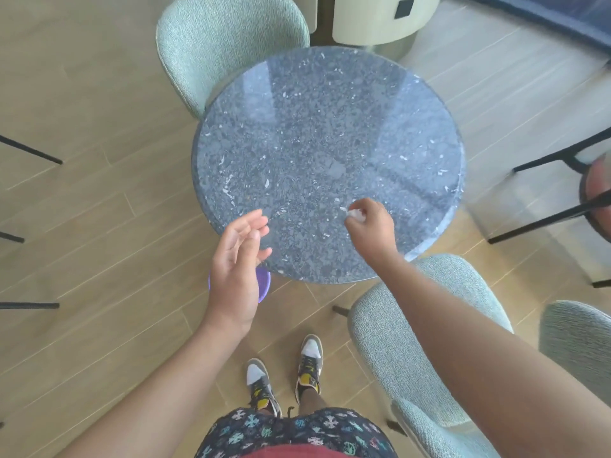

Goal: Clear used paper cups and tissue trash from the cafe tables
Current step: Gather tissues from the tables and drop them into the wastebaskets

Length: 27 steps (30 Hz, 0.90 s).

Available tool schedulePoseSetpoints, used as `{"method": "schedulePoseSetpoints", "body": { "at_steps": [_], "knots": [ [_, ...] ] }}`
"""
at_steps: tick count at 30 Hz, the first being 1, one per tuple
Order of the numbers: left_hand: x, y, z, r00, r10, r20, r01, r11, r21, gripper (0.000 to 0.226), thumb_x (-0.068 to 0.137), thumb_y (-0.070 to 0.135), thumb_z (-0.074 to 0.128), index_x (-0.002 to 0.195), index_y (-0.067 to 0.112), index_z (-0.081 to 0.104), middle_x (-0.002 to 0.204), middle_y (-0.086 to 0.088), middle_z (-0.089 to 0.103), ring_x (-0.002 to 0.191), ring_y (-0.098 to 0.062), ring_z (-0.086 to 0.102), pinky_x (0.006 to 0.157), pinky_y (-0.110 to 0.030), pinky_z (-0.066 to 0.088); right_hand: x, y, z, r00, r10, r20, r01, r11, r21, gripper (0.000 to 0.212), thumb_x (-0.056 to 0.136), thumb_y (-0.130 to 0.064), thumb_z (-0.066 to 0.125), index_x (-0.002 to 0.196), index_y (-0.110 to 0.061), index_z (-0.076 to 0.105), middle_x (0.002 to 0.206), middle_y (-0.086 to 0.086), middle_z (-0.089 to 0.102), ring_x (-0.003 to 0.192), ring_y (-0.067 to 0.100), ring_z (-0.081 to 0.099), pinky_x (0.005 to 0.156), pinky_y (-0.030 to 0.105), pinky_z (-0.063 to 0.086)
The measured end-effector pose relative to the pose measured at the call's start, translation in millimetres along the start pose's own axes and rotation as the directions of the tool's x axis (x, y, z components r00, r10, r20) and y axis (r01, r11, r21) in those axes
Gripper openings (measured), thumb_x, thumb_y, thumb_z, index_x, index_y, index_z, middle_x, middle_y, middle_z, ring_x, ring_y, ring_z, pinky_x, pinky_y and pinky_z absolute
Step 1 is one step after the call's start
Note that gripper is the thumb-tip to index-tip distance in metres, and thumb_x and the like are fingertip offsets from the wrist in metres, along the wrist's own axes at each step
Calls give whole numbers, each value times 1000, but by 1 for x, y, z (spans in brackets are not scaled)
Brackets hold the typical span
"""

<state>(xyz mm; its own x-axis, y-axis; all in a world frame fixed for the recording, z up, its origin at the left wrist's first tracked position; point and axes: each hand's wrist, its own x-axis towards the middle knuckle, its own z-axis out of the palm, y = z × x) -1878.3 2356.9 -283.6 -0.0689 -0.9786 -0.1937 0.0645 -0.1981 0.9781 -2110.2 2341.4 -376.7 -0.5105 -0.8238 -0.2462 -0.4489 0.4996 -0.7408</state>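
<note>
1. A round table (314, 127) with a glossy, dark blue-grey speckled stone top fills the middle of the frame, seen from above.
2. The right hand (372, 226) reaches in from the lower right and is over the lower right part of the tabletop. Its fingers are curled together and pinch a small white tissue scrap (354, 213).
3. The tissue scrap pokes out of the fingertips toward the left, right at the table surface. Whether it touches the stone cannot be told.
4. The left hand (238, 269) is at the table's lower left edge, palm turned inward. Its fingers are loosely spread and relaxed, and it grips nothing.
5. A purple disc-shaped object (264, 285) shows just under the left hand, beside the table's rim. What it is cannot be made out.
6. A pale green upholstered chair (224, 41) stands at the upper left of the table.
7. A second matching chair (413, 325) stands at the lower right, under the right forearm, and a third (578, 338) is at the right edge of the frame.
8. The floor (82, 226) is light wood planking. Black furniture legs (545, 219) slant in from the right edge.
9. At bottom centre are the person's sneakers (261, 385) and patterned shorts (297, 431).
</note>
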Motion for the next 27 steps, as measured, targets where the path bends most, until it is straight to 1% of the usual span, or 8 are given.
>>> {"method": "schedulePoseSetpoints", "body": {
  "at_steps": [2,4,7,10,13,18,23,27],
  "knots": [
    [-5,6,-3,1000,7,-6,-7,1000,-20,30,94,39,56,120,28,66,123,4,70,119,-12,65,100,-40,55,-23,-22,-12,1000,-7,-7,8,980,200,16,89,-18,62,103,-23,68,110,6,63,94,24,60,78,34,45],
    [-10,12,-7,1000,25,-13,-26,999,-36,30,96,34,51,121,27,66,122,5,70,118,-12,66,101,-41,54,-49,-44,-27,1000,-9,-20,16,925,379,12,88,-18,66,99,-22,69,100,10,68,79,22,62,71,35,50],
    [-19,21,-12,998,55,-18,-56,996,-63,29,96,33,51,120,26,66,120,5,71,118,-13,66,99,-40,54,-92,-78,-51,998,-61,-16,58,779,624,6,92,-10,70,94,-16,68,82,4,66,71,17,60,64,33,51],
    [-22,29,-19,996,80,-27,-82,992,-99,28,97,34,51,119,27,66,120,5,71,118,-14,66,95,-37,54,-127,-106,-66,989,-128,-70,135,617,775,7,84,-11,66,90,-15,66,74,2,60,67,19,57,58,27,46],
    [-21,39,-31,992,113,-60,-120,984,-130,30,93,42,56,118,29,66,122,3,70,118,-14,65,92,-34,54,-145,-126,-70,979,-185,-80,172,562,809,9,82,-9,63,89,-14,65,69,0,56,61,17,52,56,26,42],
    [-24,50,-63,982,137,-130,-156,976,-151,25,98,32,51,116,29,67,123,-1,69,116,-13,66,93,-36,54,-159,-149,-47,966,-256,-30,183,599,780,7,84,-10,63,90,-13,64,68,-4,55,61,15,49,58,25,41],
    [-37,54,-122,960,132,-245,-171,975,-144,26,98,32,50,118,29,67,122,2,70,118,-14,66,91,-35,54,-171,-178,11,949,-303,89,124,615,779,8,84,-9,62,91,-11,64,66,-4,53,60,15,46,57,25,39],
    [-53,60,-181,927,134,-350,-189,973,-131,26,99,32,51,118,28,67,123,2,70,118,-14,66,92,-35,54,-190,-215,61,914,-360,189,85,624,777,7,84,-9,60,90,-12,63,63,-6,52,59,14,45,56,24,39]
  ]
}}
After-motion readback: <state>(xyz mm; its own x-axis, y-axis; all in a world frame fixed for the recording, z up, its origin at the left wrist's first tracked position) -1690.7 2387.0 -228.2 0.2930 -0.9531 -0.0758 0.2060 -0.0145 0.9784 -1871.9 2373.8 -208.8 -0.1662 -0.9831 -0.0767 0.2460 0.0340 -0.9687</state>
